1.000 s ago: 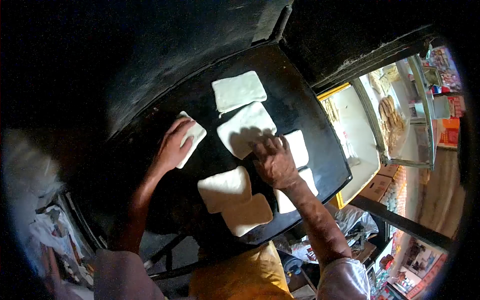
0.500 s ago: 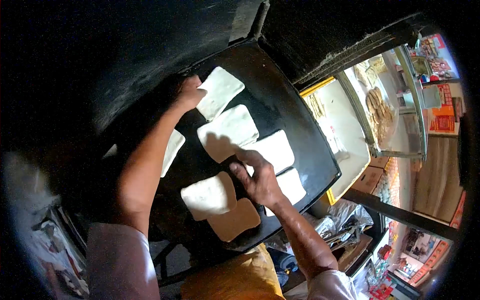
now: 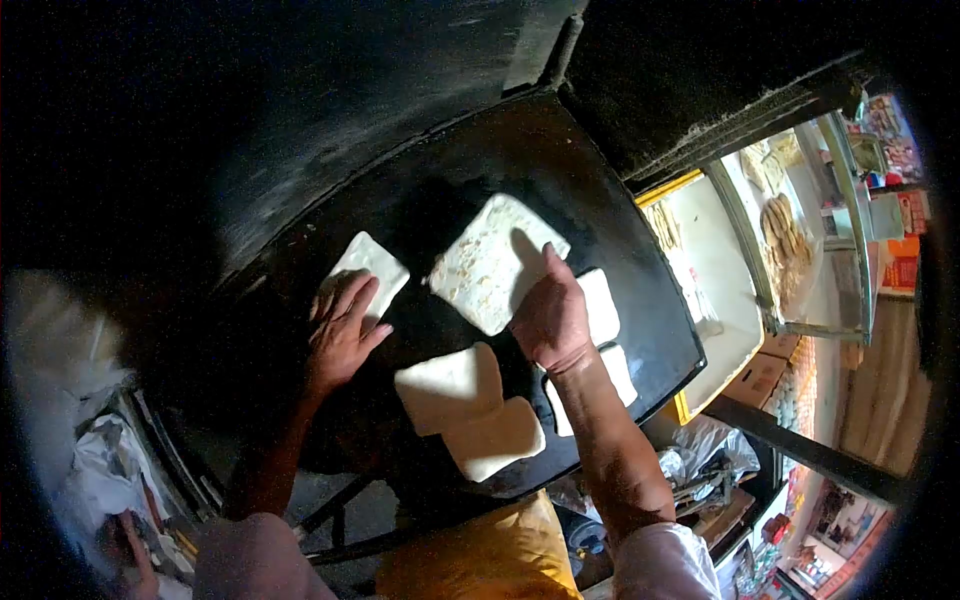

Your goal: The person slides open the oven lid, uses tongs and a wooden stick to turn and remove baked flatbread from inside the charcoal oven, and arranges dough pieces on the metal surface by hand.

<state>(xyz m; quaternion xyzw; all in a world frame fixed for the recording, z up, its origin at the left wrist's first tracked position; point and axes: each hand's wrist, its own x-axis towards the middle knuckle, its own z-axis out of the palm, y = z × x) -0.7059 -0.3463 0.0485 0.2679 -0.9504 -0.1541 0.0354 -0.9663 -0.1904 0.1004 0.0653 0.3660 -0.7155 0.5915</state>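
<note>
Square pale flatbreads lie on a black griddle (image 3: 640, 330). My right hand (image 3: 556, 318) has its thumb over the edge of a flatbread with browned specks (image 3: 480, 262), its other fingers mostly hidden. This flatbread looks raised and larger than the others. My left hand (image 3: 345, 335) rests with fingers apart on another flatbread (image 3: 382, 272) to the left. Nearer me, two plain flatbreads overlap: one (image 3: 445, 390) and a lower one (image 3: 495, 440). Beyond my right wrist, two more show in part, a flatbread (image 3: 600, 305) and a flatbread (image 3: 618, 372).
Dark walls (image 3: 400, 80) rise behind the griddle. To the right stand a white tray with yellow edges (image 3: 735, 330) and a glass case (image 3: 845, 240) with browned breads inside. A yellow cloth (image 3: 490, 555) hangs at the front, with plastic bags (image 3: 715, 450) below right.
My left hand has left the far flatbread and come nearer, onto the left one. My right hand has moved up and taken hold of a flatbread, whose browned side now shows.
</note>
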